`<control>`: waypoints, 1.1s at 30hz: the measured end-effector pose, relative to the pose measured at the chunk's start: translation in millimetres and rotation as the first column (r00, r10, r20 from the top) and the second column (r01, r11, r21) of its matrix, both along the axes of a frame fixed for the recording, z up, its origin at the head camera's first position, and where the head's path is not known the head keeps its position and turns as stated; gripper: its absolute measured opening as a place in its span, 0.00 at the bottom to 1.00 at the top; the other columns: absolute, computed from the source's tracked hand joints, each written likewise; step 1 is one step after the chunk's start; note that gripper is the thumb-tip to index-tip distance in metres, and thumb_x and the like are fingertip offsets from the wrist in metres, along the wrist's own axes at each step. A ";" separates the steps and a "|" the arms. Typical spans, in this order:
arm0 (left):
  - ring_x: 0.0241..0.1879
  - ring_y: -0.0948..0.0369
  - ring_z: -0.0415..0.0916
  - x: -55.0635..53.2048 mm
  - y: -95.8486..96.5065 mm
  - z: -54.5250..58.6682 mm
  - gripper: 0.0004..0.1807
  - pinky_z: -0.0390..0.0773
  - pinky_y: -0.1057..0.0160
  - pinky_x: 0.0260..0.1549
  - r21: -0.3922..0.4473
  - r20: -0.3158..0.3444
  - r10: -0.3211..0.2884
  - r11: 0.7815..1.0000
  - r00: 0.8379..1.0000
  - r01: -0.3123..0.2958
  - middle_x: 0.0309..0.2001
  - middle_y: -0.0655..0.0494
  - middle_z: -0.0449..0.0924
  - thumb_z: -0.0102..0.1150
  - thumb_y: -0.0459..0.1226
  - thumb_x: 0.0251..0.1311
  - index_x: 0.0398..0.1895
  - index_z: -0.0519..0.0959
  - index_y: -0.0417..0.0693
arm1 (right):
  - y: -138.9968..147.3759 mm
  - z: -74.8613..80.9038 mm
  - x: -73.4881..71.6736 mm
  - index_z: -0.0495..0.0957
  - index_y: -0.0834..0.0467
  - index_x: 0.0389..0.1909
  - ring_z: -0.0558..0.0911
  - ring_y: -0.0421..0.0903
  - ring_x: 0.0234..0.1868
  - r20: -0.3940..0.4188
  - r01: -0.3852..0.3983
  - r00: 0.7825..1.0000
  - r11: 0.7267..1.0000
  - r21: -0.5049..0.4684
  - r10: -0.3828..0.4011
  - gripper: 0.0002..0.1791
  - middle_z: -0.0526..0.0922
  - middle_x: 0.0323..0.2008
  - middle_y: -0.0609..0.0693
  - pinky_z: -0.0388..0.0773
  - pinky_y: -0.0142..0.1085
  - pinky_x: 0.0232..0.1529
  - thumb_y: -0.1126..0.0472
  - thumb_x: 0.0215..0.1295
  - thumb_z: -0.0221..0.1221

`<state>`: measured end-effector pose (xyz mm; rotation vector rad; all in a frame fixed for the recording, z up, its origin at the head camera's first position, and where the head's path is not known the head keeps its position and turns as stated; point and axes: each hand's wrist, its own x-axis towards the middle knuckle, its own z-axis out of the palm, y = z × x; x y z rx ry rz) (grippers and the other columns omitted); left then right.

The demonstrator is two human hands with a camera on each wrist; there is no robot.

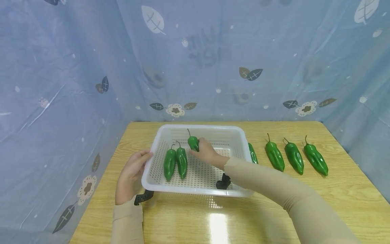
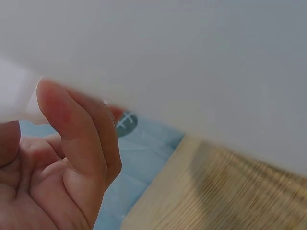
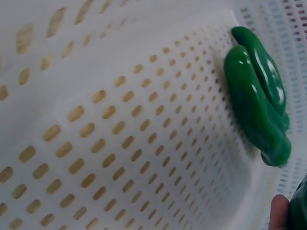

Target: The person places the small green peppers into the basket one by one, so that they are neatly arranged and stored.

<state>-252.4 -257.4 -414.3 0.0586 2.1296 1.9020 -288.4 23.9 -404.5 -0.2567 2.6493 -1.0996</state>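
A: Reading from the largest feature down, what do we identify?

B: We see a blue patterned cloth (image 1: 195, 67) behind a wooden tabletop (image 1: 182, 220). On the tabletop is a white perforated basket (image 1: 201, 127).

A: How do we describe the fingers?

B: The left hand (image 1: 134, 169) bends its fingers narrowly and grips the basket's left rim. The right hand (image 1: 208, 154), reaching inside, curls its fingers round one green pepper (image 1: 193, 143); we see its stem end project beyond them.

A: Where do we locate the other peppers?

B: We count two in the basket, a left pepper (image 1: 169, 165) and its neighbour (image 1: 181, 162), close side by side near the left wall. Right of the basket lies a row of three peppers (image 1: 294, 158), spaced apart. Between row and basket we note a partly hidden pepper (image 1: 252, 153), beside the right rim.
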 end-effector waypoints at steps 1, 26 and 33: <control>0.41 0.58 0.83 -0.1 0.4 -0.2 0.27 0.83 0.57 0.40 -0.001 0.001 0.000 1.000 1.000 0.000 0.51 0.35 0.77 0.45 0.43 0.71 0.63 0.63 0.29 | -0.2 -0.8 1.0 0.62 0.73 0.56 0.75 0.46 0.28 0.006 -0.009 1.000 1.000 0.004 0.009 0.30 0.73 0.31 0.56 0.78 0.33 0.27 0.54 0.65 0.58; 0.43 0.55 0.82 -0.7 1.7 -0.1 0.28 0.83 0.55 0.41 -0.002 -0.002 -0.001 1.000 1.000 0.001 0.54 0.30 0.73 0.46 0.43 0.71 0.64 0.63 0.29 | -18.9 -27.9 13.1 0.56 0.79 0.60 0.75 0.50 0.36 0.072 -0.059 0.996 0.982 0.178 0.047 0.35 0.73 0.41 0.64 0.79 0.39 0.36 0.51 0.71 0.50; 0.43 0.54 0.83 -0.9 0.9 0.4 0.27 0.83 0.54 0.40 0.014 -0.008 -0.009 1.000 1.000 0.009 0.53 0.29 0.73 0.45 0.42 0.72 0.63 0.63 0.28 | -23.6 -31.0 12.6 0.58 0.77 0.60 0.74 0.57 0.50 0.075 -0.047 0.997 0.962 0.268 0.027 0.34 0.70 0.50 0.68 0.78 0.47 0.50 0.48 0.73 0.45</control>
